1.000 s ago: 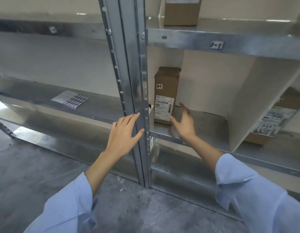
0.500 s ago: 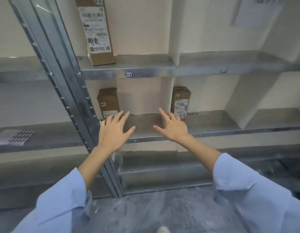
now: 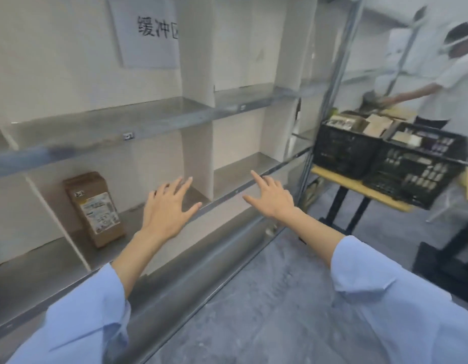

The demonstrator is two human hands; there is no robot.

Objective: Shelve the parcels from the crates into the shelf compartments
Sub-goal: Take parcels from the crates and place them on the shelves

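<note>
Both hands carry nothing. L hand (image 3: 167, 206) and R hand (image 3: 273, 197) are held out, palms down, in front of the shelf (image 3: 175, 111). Fingers are straight and spread, gripping nothing. The L hand overlaps the lower board's front edge, but I can't tell if it touches. They're prob. just held ready and for balance, not working on anything.

One parcel (image 3: 95, 208) stands upright in a lower compartment, left of the L hand and apart from it. It sits just beside a thin divider (image 3: 53, 216), label facing out, most likely so it can be read from the aisle.

The other parcels (image 3: 378, 124) lie in two black crates (image 3: 343, 151) on a yellow-topped table (image 3: 340, 181). That's past the rack's end post, right of the R hand and well apart from both hands. The table keeps the crates raised and near the rack, presumably for a short carry w/o bending. A person (image 3: 448, 82) in white reaches over the table from behind; too blurred for detail. A sign (image 3: 148, 30) w/ characters hangs on the wall above.

Judgement: this is a gap between parcels, w/ one in place and hands free for the next. The crates look far from emptied, so the task is early. Next move prob. calls for a turn right, a step to the crates and a two-hand pick. Watch the other person's arm there.
</note>
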